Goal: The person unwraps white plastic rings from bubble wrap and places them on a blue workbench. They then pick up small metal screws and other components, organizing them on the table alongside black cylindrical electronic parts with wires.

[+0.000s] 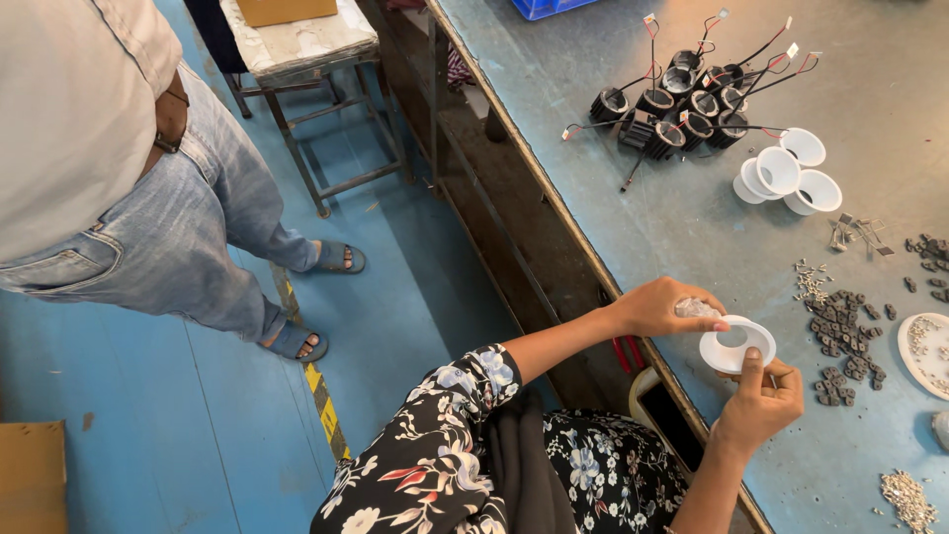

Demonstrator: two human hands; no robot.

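Both hands held a white plastic ring [736, 348] above the tabletop [692, 227] — right hand [759, 400] pinching its rim, left hand [664, 307] clenched on the far edge. It looked light, stiff — best gripped by the rim.

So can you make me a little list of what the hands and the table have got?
left hand: pinches the white ring at its upper edge
right hand: thumb pressed on the ring's lower edge
table: blue-grey
black housings: clustered, red and black wires
white cups: a few, beside the housings
small dark parts: scattered right of the ring
another person: stands on the blue floor, jeans and sandals
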